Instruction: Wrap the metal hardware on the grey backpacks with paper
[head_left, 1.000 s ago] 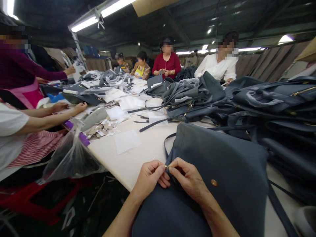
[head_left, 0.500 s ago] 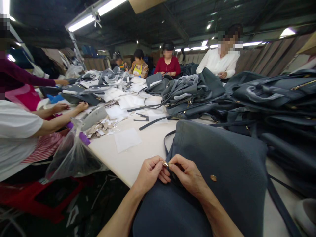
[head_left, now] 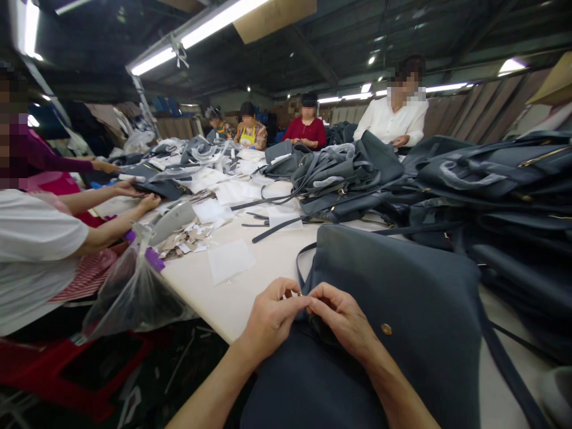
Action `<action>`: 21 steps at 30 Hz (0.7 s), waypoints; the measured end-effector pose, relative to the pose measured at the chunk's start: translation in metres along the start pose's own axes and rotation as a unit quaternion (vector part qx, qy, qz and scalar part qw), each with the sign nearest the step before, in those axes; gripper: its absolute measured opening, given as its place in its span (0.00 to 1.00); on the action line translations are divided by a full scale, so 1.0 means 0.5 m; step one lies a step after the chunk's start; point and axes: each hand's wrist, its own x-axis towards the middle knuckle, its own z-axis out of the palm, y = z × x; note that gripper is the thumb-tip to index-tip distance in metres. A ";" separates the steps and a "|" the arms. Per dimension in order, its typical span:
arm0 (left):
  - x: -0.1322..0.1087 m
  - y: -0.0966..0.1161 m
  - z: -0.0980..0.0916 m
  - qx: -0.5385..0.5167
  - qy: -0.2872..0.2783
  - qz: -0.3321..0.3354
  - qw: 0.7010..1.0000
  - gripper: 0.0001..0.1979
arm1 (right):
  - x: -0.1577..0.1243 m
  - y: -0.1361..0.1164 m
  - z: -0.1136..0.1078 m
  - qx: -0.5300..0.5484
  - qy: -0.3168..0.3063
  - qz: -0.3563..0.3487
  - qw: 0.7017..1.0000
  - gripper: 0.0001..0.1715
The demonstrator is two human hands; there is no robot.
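Place: workshop, factory-type, bag work
Worktop (head_left: pixel 268 256): long, pale, heaped with dark bags (head_left: pixel 379 162), card scraps (head_left: pixel 181 243)
Workers (head_left: pixel 306 129): several, spread around the worktop
Tube lights (head_left: pixel 223 22): on frame overhead
Roof (head_left: pixel 348 42): dark, beamed

Decent room on the left, pretty jammed on the right
Just past the left hand (head_left: pixel 274 313), an easy path is offered by bare table (head_left: pixel 223 307), with only a flat white sheet (head_left: pixel 231 262) to be skimmed over. Farther ahead, a low reach is crossed by loose straps (head_left: pixel 277 228). The right hand (head_left: pixel 342 319) is hemmed in by the dark bag (head_left: pixel 415 292), and beyond that everything's walled off by heaped bags (head_left: pixel 513 199).
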 end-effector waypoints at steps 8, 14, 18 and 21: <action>0.030 -0.032 -0.009 -0.030 -0.033 0.020 0.999 0.08 | 0.003 -0.015 -0.001 0.029 -0.014 0.030 0.999 0.15; 0.037 -0.035 -0.012 -0.025 -0.045 0.079 0.996 0.10 | 0.004 -0.015 -0.001 0.058 -0.015 0.038 0.997 0.15; 0.046 -0.042 -0.015 -0.039 -0.065 0.084 0.994 0.09 | 0.004 -0.014 -0.001 0.049 -0.016 0.038 0.998 0.15; 0.060 -0.045 -0.024 -0.012 -0.115 0.087 0.989 0.09 | 0.005 -0.011 -0.001 0.041 -0.022 0.033 0.998 0.14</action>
